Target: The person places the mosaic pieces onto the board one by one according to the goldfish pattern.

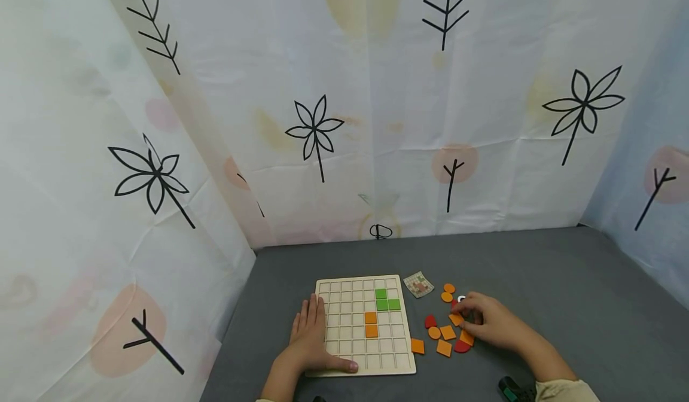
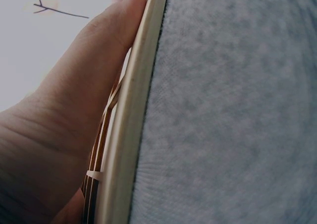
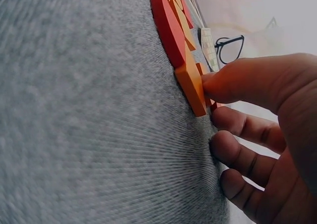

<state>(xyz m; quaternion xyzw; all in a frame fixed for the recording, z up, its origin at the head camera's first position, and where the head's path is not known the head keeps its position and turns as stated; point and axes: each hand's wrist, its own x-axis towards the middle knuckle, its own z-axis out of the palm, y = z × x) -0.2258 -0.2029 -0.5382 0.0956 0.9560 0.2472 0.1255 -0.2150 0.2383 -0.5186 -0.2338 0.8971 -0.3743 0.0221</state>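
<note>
A light wooden grid board (image 1: 344, 348) lies on the grey table. My left hand (image 1: 313, 336) rests along its left side, fingers straight, thumb on the near edge; in the left wrist view the hand (image 2: 94, 70) lies against the board's rim (image 2: 126, 115). Three green squares (image 1: 381, 304) and two orange squares (image 1: 371, 331) sit in the grid. Right of the board, my right hand (image 1: 487, 320) pinches an orange square tile (image 1: 456, 319) between thumb and index finger. In the right wrist view, the thumb (image 3: 223, 87) is beside another orange tile (image 3: 190, 87); the other fingers are bent.
Loose orange squares (image 1: 444, 347), orange discs (image 1: 434, 332) and red pieces (image 1: 430, 322) lie between board and right hand. One orange square (image 1: 417, 346) is at the board's right edge. A small patterned card (image 1: 418, 284) lies behind. Patterned cloth (image 1: 377, 151) hangs around the table.
</note>
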